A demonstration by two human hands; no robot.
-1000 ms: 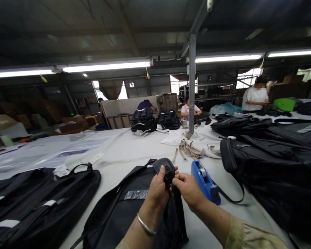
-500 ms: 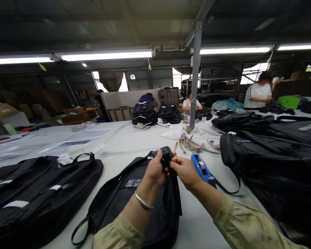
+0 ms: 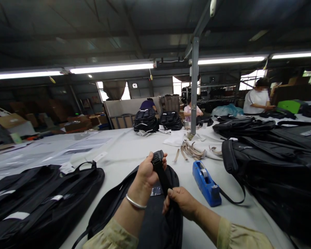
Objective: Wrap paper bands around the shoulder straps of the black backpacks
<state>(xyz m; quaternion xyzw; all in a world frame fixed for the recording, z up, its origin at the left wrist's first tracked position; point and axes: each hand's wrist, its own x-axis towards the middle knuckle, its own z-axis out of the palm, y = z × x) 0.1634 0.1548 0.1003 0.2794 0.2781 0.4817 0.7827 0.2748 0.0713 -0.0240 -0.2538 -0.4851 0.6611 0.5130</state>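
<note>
A black backpack [image 3: 155,221] lies on the white table right in front of me. My left hand [image 3: 147,173] is closed round the upper part of a black webbing strap [image 3: 162,178], where a dark buckle [image 3: 157,158] shows above the palm. Lower down, my right hand [image 3: 180,202] pinches the same strap between thumb and fingers. The strap runs taut and slanting between both hands, over the backpack. A small clear plastic patch [image 3: 156,191] shows on the bag behind the strap. The strap's lower end is hidden by my right hand.
A blue tape dispenser [image 3: 206,183] stands right of my right hand. Beige strips [image 3: 193,151] lie behind it. More black bags lie at the left [image 3: 49,204] and are piled at the right [image 3: 274,166]. A metal post [image 3: 194,86] rises beyond; several people work farther back.
My right hand has moved down from beside my left hand, drawing the strap out straight. My left hand has shifted slightly left, and the buckle now shows. The view has tilted up a little.
</note>
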